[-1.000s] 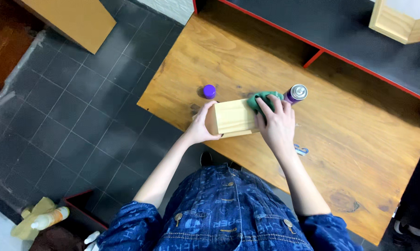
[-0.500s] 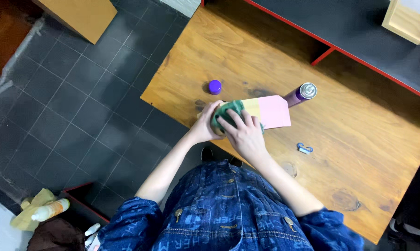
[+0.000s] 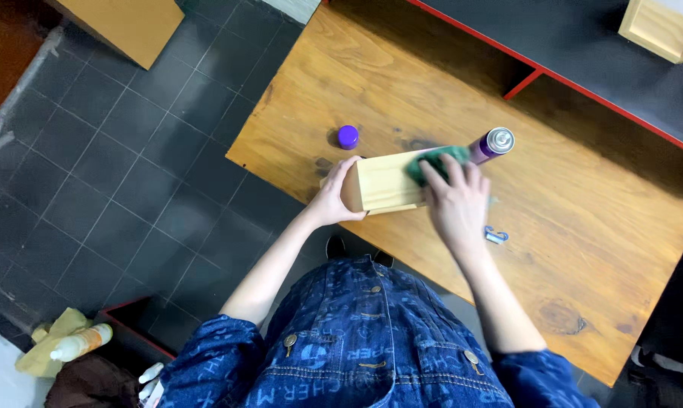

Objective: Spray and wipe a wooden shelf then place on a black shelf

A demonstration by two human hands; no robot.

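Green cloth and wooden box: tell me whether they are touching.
Touching. The head view shows the right hand pressing the green cloth flat onto the top face of the wooden box, with no gap between them.

A single head-worn camera looks almost straight down from well above the wooden tabletop [image 3: 553, 249], whose near edge runs slantwise across the frame. It takes in both forearms, the tiled floor [image 3: 115, 166] at left, and the tabletop's far edge at upper right.
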